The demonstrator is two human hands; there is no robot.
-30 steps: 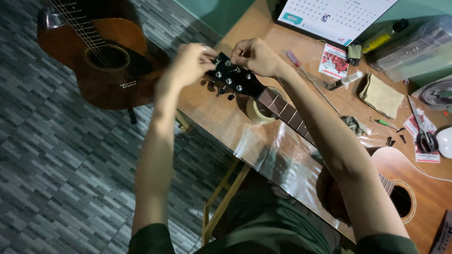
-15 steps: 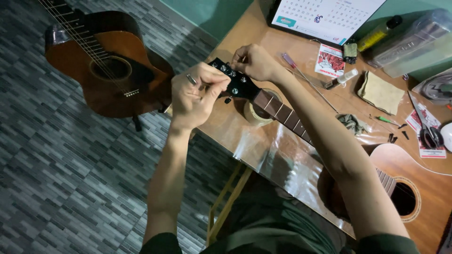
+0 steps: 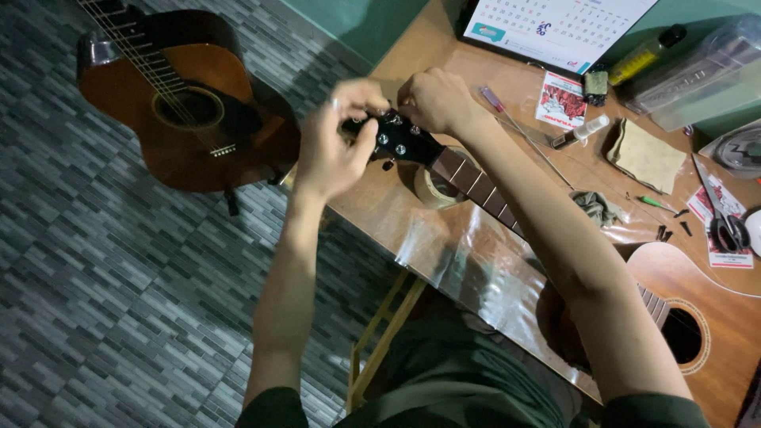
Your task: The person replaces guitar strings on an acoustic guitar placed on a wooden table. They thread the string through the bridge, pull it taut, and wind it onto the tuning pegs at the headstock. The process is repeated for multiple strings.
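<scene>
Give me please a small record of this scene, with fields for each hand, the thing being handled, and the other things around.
left hand: left hand pinches at the outer side of the headstock, fingers bent
right hand: right hand is closed over the far edge of the headstock
handled thing: black headstock of a guitar lying on the table, over a tape roll
on table: scissors, folded cloth, calendar, small bottle
on floor: second guitar, brown
</scene>
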